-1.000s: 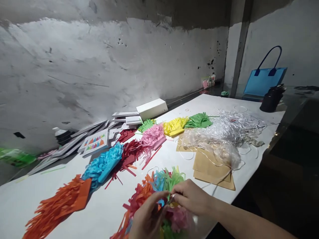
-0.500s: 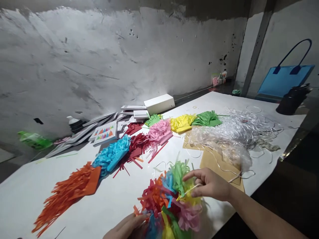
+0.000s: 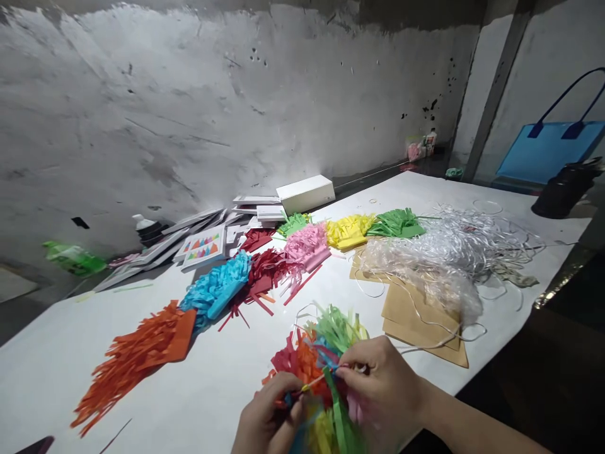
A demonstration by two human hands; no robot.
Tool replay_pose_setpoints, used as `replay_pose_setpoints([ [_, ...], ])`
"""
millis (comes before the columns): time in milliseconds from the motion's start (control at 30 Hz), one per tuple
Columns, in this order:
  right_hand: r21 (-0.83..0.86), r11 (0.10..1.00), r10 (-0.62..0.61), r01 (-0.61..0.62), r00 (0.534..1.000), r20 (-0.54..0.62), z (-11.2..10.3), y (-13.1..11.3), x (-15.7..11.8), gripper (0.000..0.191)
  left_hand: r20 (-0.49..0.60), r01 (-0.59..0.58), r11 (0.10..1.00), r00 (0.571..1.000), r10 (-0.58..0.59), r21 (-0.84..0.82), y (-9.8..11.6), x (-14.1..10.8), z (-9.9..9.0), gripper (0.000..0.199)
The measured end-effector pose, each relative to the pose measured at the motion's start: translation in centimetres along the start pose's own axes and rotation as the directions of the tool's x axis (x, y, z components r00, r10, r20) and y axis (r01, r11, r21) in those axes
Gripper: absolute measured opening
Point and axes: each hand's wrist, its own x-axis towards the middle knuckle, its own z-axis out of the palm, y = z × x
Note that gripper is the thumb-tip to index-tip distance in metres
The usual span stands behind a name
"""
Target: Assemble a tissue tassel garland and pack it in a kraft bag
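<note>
At the near edge of the table, a tissue-paper tassel garland (image 3: 302,356) lies bunched in red, orange, blue, green, yellow and pink. My left hand (image 3: 269,416) is closed on it, thumb and fingers pinching near a twisted yellow tassel top. Close by on the right, my right hand (image 3: 385,384) pinches the garland by a blue twisted part, with its fingers curled. A short stretch of string (image 3: 316,381) runs between the two pinches. Green fringe hangs below it, and the lower tassels are blurred and partly hidden by my hands.
Fringed paper stacks in orange (image 3: 137,359), blue (image 3: 215,293), dark red, pink (image 3: 307,246), yellow and green cross the table. To the right are a heap of white string (image 3: 463,243) and brown paper envelopes (image 3: 420,315). White boxes (image 3: 305,194) and printed packs stand by the wall.
My left hand has lifted and moved right, now pinching the garland. My right hand has moved down and left, its stretched index finger now curled in. The string between them is drawn straight.
</note>
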Motion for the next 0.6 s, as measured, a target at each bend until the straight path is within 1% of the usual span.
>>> replay_pose_setpoints([
  [33, -0.004, 1.000, 0.022, -0.022, 1.000, -0.022, -0.3, 0.0, -0.1, 0.015, -0.048, 0.002, 1.000, 0.999, -0.003, -0.018, 0.1, 0.0, 0.0, 0.010],
  [67, -0.023, 0.999, 0.028, -0.028, 0.999, -0.028, -0.4, 0.0, -0.2, 0.011, -0.064, -0.012, 1.000, 0.998, 0.010, -0.028, 0.2, 0.1, 0.0, 0.007],
  [100, -0.062, 0.998, 0.009, -0.010, 1.000, -0.015, -0.3, 0.0, -0.2, 0.019, -0.051, -0.047, 0.999, 0.998, 0.046, -0.028, 0.5, 0.3, 0.1, 0.006],
  [133, -0.113, 0.993, -0.031, 0.032, 0.999, 0.017, -0.2, 0.0, -0.2, 0.028, -0.010, -0.096, 0.995, 0.995, 0.096, -0.017, 0.8, 0.4, 0.2, 0.009],
  [167, -0.167, 0.982, -0.077, 0.086, 0.995, 0.059, 0.1, 0.1, -0.1, 0.030, 0.034, -0.147, 0.989, 0.989, 0.147, 0.002, 1.0, 0.5, 0.4, 0.013],
  [200, -0.216, 0.967, -0.118, 0.137, 0.988, 0.102, 0.3, 0.1, 0.0, 0.023, 0.061, -0.190, 0.982, 0.980, 0.188, 0.027, 1.1, 0.6, 0.5, 0.017],
  [233, -0.254, 0.951, -0.145, 0.175, 0.980, 0.133, 0.5, 0.2, 0.1, 0.011, 0.063, -0.217, 0.974, 0.975, 0.213, 0.057, 1.1, 0.6, 0.7, 0.018],
  [267, -0.280, 0.941, -0.152, 0.189, 0.977, 0.147, 0.6, 0.3, 0.2, 0.010, 0.036, -0.229, 0.969, 0.973, 0.226, 0.094, 0.9, 0.6, 0.8, 0.018],
  [300, -0.294, 0.939, -0.141, 0.179, 0.979, 0.146, 0.6, 0.4, 0.4, 0.018, -0.011, -0.224, 0.964, 0.974, 0.228, 0.141, 0.6, 0.6, 0.9, 0.017],
  [333, -0.298, 0.942, -0.119, 0.153, 0.985, 0.128, 0.3, 0.5, 0.5, 0.023, -0.059, -0.206, 0.959, 0.973, 0.222, 0.196, 0.2, 0.5, 0.9, 0.015],
  [367, -0.296, 0.947, -0.096, 0.123, 0.990, 0.102, -0.1, 0.6, 0.6, 0.022, -0.099, -0.184, 0.949, 0.972, 0.215, 0.256, -0.4, 0.4, 0.7, 0.014],
  [433, -0.290, 0.954, -0.057, 0.075, 0.996, 0.072, -1.6, 0.7, 0.7, 0.013, -0.112, -0.156, 0.915, 0.971, 0.211, 0.372, -1.5, 0.3, -0.1, 0.014],
  [467, -0.288, 0.956, -0.039, 0.061, 0.996, 0.082, -2.5, 0.8, 0.8, 0.024, -0.103, -0.152, 0.892, 0.971, 0.215, 0.425, -1.9, 0.3, -0.7, 0.014],
  [500, -0.286, 0.957, -0.025, 0.054, 0.994, 0.104, -3.6, 0.9, 0.8, 0.039, -0.096, -0.145, 0.871, 0.972, 0.214, 0.470, -2.2, 0.3, -1.5, 0.018],
  [533, -0.284, 0.957, -0.017, 0.056, 0.990, 0.139, -4.6, 0.9, 0.9, 0.049, -0.087, -0.136, 0.857, 0.975, 0.206, 0.497, -2.2, 0.3, -2.3, 0.028],
  [567, -0.278, 0.958, -0.016, 0.067, 0.983, 0.182, -5.7, 0.9, 1.0, 0.048, -0.078, -0.125, 0.857, 0.979, 0.188, 0.500, -2.1, 0.3, -3.2, 0.040],
  [600, -0.265, 0.960, -0.022, 0.085, 0.973, 0.230, -6.7, 0.8, 1.2, 0.037, -0.062, -0.111, 0.871, 0.985, 0.159, 0.479, -1.9, 0.4, -4.1, 0.048],
])
